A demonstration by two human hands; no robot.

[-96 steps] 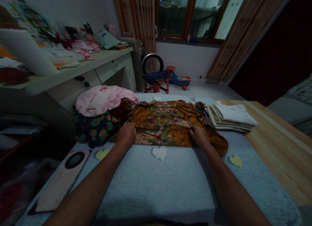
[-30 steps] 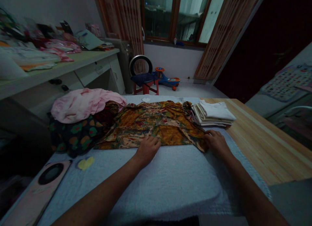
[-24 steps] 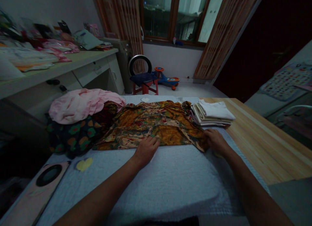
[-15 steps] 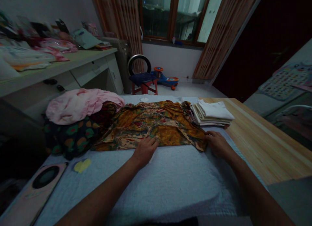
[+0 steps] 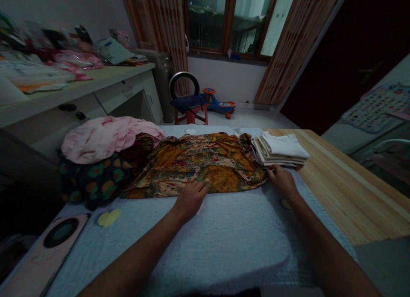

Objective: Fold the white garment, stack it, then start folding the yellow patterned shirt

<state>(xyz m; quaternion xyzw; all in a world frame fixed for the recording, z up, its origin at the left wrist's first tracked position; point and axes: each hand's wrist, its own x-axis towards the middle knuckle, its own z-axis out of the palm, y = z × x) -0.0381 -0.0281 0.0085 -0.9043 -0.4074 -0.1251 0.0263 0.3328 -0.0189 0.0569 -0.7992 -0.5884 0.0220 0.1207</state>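
Note:
A gold-brown patterned garment (image 5: 192,164) lies spread on a light-blue quilted cloth (image 5: 224,237). My left hand (image 5: 191,199) rests on its near edge at the middle, fingers laid flat over the fabric; the thumb is hidden. At the garment's right end, my right hand (image 5: 282,180) pinches the near corner between thumb and fingers. That corner is drawn in and bunched. Just beyond the right hand sits a stack of folded white and cream clothes (image 5: 280,147), close to the garment's right side.
Left of the garment are a crumpled pink cloth (image 5: 99,139) and a dark dotted cloth (image 5: 99,177). A pink phone (image 5: 48,258) lies at the near left. Bare wooden tabletop (image 5: 346,181) extends on the right. Farther off stands a red stool (image 5: 191,115).
My right hand has moved slightly up and inward, folding the garment's right corner in. A yellow heart on the cloth now shows beside the right wrist. My left hand stays put.

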